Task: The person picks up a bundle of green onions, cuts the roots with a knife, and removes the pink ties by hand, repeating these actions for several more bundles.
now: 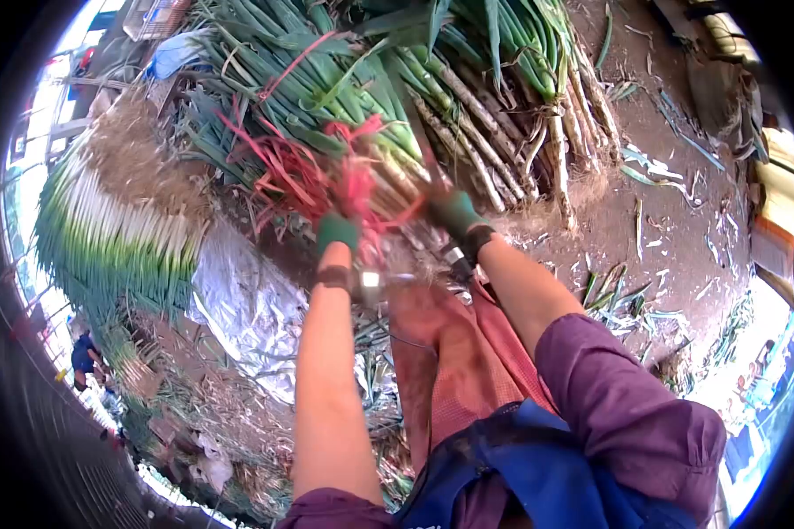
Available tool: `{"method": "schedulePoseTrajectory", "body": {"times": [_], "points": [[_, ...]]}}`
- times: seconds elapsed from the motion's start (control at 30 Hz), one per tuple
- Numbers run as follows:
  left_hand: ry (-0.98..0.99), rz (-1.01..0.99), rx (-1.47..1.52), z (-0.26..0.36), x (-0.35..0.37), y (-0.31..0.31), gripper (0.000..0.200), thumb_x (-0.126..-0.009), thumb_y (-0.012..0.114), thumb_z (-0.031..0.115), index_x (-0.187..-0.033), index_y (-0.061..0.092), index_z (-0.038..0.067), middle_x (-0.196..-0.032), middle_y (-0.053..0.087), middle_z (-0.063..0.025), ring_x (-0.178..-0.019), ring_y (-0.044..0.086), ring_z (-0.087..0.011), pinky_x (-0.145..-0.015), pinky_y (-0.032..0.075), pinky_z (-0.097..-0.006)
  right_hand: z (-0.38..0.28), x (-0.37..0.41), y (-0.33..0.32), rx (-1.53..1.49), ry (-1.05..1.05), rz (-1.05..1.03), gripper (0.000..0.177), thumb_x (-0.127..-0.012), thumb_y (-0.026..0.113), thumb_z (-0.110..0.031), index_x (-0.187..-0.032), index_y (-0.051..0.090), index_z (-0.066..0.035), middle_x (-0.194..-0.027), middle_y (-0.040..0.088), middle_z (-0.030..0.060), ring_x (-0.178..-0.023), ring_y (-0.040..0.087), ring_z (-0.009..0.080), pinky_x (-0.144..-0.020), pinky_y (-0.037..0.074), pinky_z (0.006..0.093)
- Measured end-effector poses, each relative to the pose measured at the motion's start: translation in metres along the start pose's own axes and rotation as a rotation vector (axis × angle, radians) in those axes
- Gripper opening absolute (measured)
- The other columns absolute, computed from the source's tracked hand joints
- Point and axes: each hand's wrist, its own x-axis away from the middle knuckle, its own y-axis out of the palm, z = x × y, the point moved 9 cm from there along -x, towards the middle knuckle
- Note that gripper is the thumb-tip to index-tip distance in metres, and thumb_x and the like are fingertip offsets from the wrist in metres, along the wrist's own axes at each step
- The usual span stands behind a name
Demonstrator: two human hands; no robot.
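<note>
Both my hands wear green gloves and reach into a big pile of green onions with white stalks and muddy roots. My left hand grips a tangle of red plastic ties that binds a bundle. My right hand is closed on the stalks of the same bundle near its root end. Motion blur hides the fingers.
A neat stack of trimmed green onions lies at the left beside a silver sheet. Bare dirt ground with scattered leaf scraps is at the right. A person in blue stands far left. My red apron hangs below.
</note>
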Motion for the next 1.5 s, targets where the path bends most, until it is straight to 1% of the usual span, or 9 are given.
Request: {"method": "schedulePoseTrajectory", "body": {"times": [0.07,0.23,0.3,0.4,0.57,1.0,1.23,1.4,1.5], "points": [[-0.028,-0.122,0.045,-0.033,0.001,0.057,0.046,-0.081,0.058,0.041,-0.115,0.061,0.010,-0.105,0.063,-0.0249,-0.102,0.058,-0.0423,-0.085,0.049,-0.0482,-0.002,0.004,-0.013,-0.078,0.019,-0.251,0.014,-0.087,0.057,-0.027,-0.093,0.065,-0.016,-0.080,0.068,0.0061,-0.066,0.067,0.0251,-0.058,0.054,0.0357],[-0.041,-0.176,0.313,-0.028,0.040,0.098,0.047,-0.080,0.058,0.035,-0.110,0.060,-0.001,-0.103,0.063,-0.0274,-0.096,0.063,-0.0383,-0.080,0.049,-0.0453,-0.027,0.058,-0.056,0.015,-0.387,-0.002,0.041,-0.071,0.075,-0.017,-0.108,0.059,-0.012,-0.108,0.064,0.0077,-0.090,0.063,0.0262,-0.074,0.053,0.0344],[-0.101,-0.146,0.525,-0.027,0.055,0.088,0.048,-0.079,0.060,0.035,-0.110,0.061,-0.002,-0.101,0.065,-0.0250,-0.092,0.065,-0.0346,-0.078,0.049,-0.0432,0.027,0.137,-0.043,-1.123,0.758,-0.156,0.037,-0.085,0.067,-0.029,-0.114,0.058,-0.007,-0.094,0.064,0.0047,-0.076,0.060,0.0117,-0.058,0.051,0.0298],[-0.104,-0.146,1.011,-0.088,0.003,0.170,0.033,-0.084,0.061,0.026,-0.104,0.063,-0.001,-0.093,0.067,-0.0123,-0.077,0.057,-0.0234,-0.074,0.046,-0.0375,0.057,0.248,-0.061,-0.452,0.595,-0.084,0.031,-0.085,0.063,-0.033,-0.103,0.058,-0.007,-0.086,0.066,0.0181,-0.081,0.066,0.0356,-0.071,0.053,0.0410],[0.023,-0.262,0.590,-0.030,0.023,0.124,0.030,-0.075,0.060,0.025,-0.094,0.067,0.003,-0.088,0.068,-0.0198,-0.080,0.066,-0.0316,-0.072,0.050,-0.0404,0.046,0.360,-0.103,-0.278,0.776,-0.164,0.021,-0.085,0.061,-0.030,-0.094,0.058,-0.010,-0.077,0.063,0.0216,-0.078,0.062,0.0431,-0.065,0.050,0.0491],[0.138,-0.334,-0.013,0.036,0.027,0.116,0.044,-0.079,0.068,0.027,-0.119,0.058,0.010,-0.118,0.061,-0.0169,-0.105,0.060,-0.0366,-0.087,0.051,-0.0437,0.070,0.201,-0.064,-0.239,0.680,-0.165,0.028,-0.088,0.050,-0.032,-0.087,0.062,-0.007,-0.077,0.061,0.0248,-0.077,0.061,0.0440,-0.069,0.048,0.0492],[0.050,-0.347,-0.221,0.020,0.010,0.124,0.046,-0.084,0.067,0.027,-0.122,0.056,0.003,-0.121,0.059,-0.0194,-0.106,0.060,-0.0354,-0.085,0.053,-0.0439,0.029,0.325,-0.105,-0.620,0.739,-0.218,0.019,-0.086,0.061,-0.024,-0.087,0.060,-0.005,-0.068,0.060,0.0147,-0.060,0.062,0.0277,-0.055,0.048,0.0365],[0.129,-0.330,0.194,-0.009,0.002,0.138,0.036,-0.078,0.064,0.021,-0.103,0.060,-0.005,-0.091,0.066,-0.0251,-0.083,0.065,-0.0322,-0.071,0.049,-0.0420,0.044,0.391,-0.163,-0.855,1.136,-0.211,0.015,-0.085,0.064,-0.021,-0.089,0.060,-0.007,-0.061,0.050,-0.0005,-0.050,0.049,0.0069,-0.046,0.041,0.0269],[0.078,-0.557,0.715,-0.048,0.034,0.148,0.053,-0.081,0.063,0.025,-0.128,0.050,0.003,-0.114,0.063,-0.0224,-0.096,0.065,-0.0343,-0.077,0.053,-0.0409,0.060,0.380,-0.164,-0.611,1.110,-0.334,0.019,-0.084,0.065,-0.024,-0.088,0.060,-0.006,-0.063,0.053,-0.0004,-0.050,0.049,0.0069,-0.046,0.041,0.0275]]}}
